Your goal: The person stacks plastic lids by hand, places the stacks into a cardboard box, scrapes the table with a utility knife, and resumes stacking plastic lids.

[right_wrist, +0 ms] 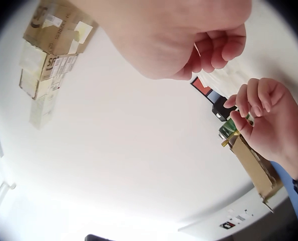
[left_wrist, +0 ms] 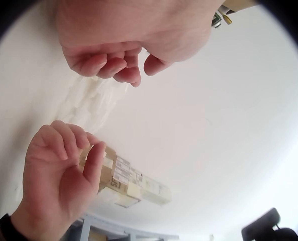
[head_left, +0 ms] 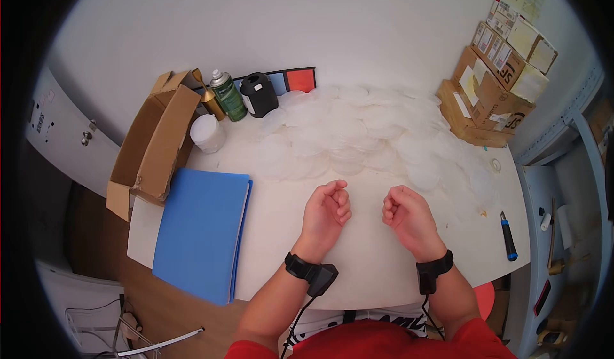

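Observation:
My left hand (head_left: 326, 217) hovers over the near middle of the white table (head_left: 368, 266), its fingers loosely curled around nothing. Across a small gap, my right hand (head_left: 412, 221) mirrors it, palm turned inward, fingers also loosely bent and holding nothing. Both wrist views show the two hands facing each other and apart. Just beyond them spreads a wide heap of thin, translucent whitish discs (head_left: 377, 132), overlapping one another. Neither hand reaches the heap in the head view.
At left lie a blue folder (head_left: 198, 231), an open cardboard box (head_left: 157, 144) and a white tub (head_left: 208, 133). Behind stand a green spray can (head_left: 229, 96) and a black container (head_left: 259, 95). Stacked boxes (head_left: 492, 84) fill the back right; a utility knife (head_left: 508, 237) lies near the right edge.

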Available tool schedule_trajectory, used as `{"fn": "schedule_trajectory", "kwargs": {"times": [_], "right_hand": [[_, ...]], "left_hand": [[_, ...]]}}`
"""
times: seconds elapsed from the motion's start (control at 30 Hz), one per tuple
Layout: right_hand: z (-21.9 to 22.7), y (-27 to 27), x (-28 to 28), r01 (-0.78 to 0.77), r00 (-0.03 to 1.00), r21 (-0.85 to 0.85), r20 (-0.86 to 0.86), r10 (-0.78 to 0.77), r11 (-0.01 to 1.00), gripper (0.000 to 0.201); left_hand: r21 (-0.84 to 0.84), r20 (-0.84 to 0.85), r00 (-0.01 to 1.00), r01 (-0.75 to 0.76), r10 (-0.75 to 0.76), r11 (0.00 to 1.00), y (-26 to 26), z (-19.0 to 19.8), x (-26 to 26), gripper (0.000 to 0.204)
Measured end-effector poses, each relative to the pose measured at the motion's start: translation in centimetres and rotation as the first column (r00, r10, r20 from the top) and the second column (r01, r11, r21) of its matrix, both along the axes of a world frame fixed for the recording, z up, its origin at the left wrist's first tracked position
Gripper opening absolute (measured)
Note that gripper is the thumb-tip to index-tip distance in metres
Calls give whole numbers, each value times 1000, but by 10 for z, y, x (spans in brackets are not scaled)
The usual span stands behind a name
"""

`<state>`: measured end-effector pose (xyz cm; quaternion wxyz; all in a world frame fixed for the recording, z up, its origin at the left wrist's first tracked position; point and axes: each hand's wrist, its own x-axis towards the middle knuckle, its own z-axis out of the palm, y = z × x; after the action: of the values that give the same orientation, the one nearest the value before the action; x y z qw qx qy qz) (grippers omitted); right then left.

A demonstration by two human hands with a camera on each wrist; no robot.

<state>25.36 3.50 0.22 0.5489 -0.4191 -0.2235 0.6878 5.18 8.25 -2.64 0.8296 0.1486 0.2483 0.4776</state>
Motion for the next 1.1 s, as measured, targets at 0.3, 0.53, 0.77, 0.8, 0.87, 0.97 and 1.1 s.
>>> {"fn": "schedule_trajectory", "kwargs": {"times": [0.3,0.53,0.77,0.8,0.87,0.97,1.1], "right_hand": [[-5,-5,6,30,1000,24,10,-30,999,20],[-5,-6,6,24,1000,3,10,-24,1000,19],[-11,-6,6,2,1000,4,-13,-2,1000,16],[-12,-6,6,0,1000,4,-18,0,1000,15],[-11,-6,5,2,1000,2,-15,-2,1000,15],[-9,-6,5,7,1000,-5,-13,-7,1000,16],[-7,-7,4,6,1000,-3,-7,-6,1000,17]], "left_hand": [[30,-109,992,62,-59,998,-6,2,7,18],[46,-199,979,56,-46,997,-8,8,8,25],[72,-208,977,58,-42,996,-8,3,8,28],[70,-202,979,57,-42,996,-8,4,8,27],[66,-196,980,55,-41,996,-8,5,8,25],[42,-206,978,47,-38,998,-8,9,10,19],[49,-213,977,28,-17,998,-6,8,9,14]]}}
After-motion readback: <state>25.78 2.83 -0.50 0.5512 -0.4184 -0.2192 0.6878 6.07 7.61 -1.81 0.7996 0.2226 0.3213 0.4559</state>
